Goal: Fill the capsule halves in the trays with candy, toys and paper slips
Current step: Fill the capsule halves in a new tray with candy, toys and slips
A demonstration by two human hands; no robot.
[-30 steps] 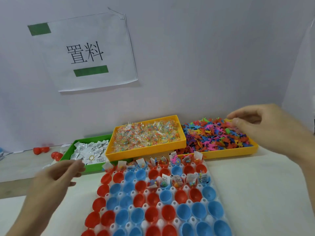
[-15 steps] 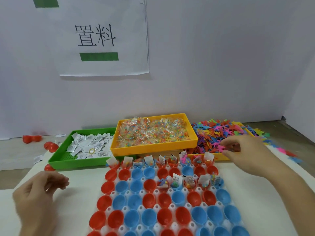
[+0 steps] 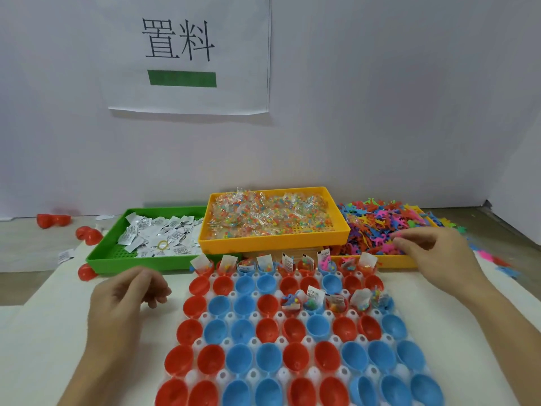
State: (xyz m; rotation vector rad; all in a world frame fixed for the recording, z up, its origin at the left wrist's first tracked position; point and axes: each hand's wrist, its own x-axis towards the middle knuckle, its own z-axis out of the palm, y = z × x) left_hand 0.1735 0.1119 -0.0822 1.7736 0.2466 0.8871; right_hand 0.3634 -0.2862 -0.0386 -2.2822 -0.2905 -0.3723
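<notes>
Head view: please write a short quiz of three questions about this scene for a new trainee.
1. True or false: the green tray holds paper slips.
2. Which hand reaches into the toy pile? A) left hand B) right hand
3. Fill in: the capsule halves are red and ____.

Key: 1 true; 2 B; 3 blue.

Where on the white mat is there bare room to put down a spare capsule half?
Bare mat lies left of the white capsule tray, around the left hand, and to its right under the right hand. The back is crowded: green slip bin, yellow candy bin, toy pile.
</notes>
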